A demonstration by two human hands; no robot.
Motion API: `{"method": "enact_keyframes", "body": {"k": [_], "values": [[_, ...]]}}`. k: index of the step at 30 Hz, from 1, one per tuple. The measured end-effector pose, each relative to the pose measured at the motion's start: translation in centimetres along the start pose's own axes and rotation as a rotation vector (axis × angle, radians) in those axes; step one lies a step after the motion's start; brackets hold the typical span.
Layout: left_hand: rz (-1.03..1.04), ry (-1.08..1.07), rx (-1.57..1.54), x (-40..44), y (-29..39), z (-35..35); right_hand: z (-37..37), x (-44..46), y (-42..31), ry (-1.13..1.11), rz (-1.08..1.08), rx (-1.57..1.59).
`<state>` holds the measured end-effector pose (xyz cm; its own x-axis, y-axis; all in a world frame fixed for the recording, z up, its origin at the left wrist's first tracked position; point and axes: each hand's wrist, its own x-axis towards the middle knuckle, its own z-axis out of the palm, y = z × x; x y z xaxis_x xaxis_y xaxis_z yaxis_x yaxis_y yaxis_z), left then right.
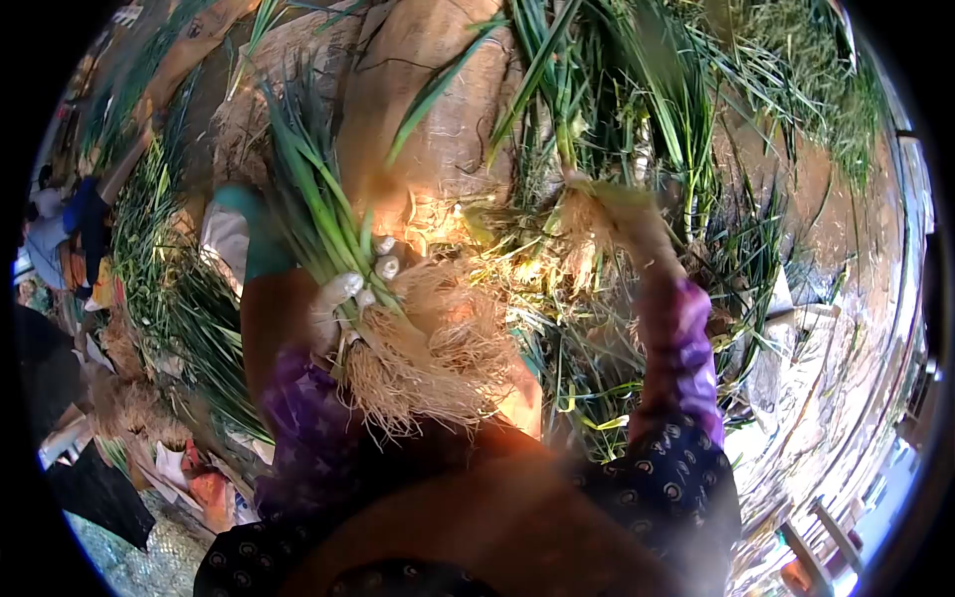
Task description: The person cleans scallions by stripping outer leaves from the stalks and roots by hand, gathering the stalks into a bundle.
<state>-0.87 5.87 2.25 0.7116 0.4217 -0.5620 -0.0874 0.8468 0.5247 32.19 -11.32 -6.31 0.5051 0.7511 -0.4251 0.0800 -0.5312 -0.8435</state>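
Observation:
My left hand [324,320], below a purple sleeve, is closed around a bunch of green onions [333,214]. Their white bulbs [343,288] sit by the hand, and a thick mat of pale roots [428,348] hangs over my lap. To the right, my right hand [627,214] reaches forward and grips a single green onion [565,139] near its root end. Its leaves point away from me. My right fingers are partly blurred, and the bunch hides part of my left hand.
Heaps of green onions lie at the front right [676,109] and along the left [199,338]. Brown sacking [428,90] covers the ground ahead. Loose leaves and trimmings [587,348] are strewn between my arms. Another person [75,234] is at the far left.

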Motion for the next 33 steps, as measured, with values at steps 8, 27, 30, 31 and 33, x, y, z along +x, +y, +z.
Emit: {"method": "enact_keyframes", "body": {"k": [8,27,30,31,33], "values": [[-0.097,-0.028,-0.040,-0.6,-1.0,2.0,-0.9,-7.2,6.5,0.236,0.233,-1.066],[-0.302,-0.280,0.191,0.2,-4.6,-0.7,11.9,-8.6,-3.7,-0.432,0.037,1.044],[-0.631,-0.028,0.186,-1.5,-3.9,0.4,13.3,-8.8,-2.8,-0.445,-0.139,0.761],[-0.522,-0.071,0.178,-1.6,-3.4,2.6,13.2,-7.6,-2.4,-0.523,-0.071,0.785],[-0.417,-0.115,0.163,-1.8,-3.6,3.7,12.7,-5.3,-1.5,-0.599,0.164,1.046]]}}
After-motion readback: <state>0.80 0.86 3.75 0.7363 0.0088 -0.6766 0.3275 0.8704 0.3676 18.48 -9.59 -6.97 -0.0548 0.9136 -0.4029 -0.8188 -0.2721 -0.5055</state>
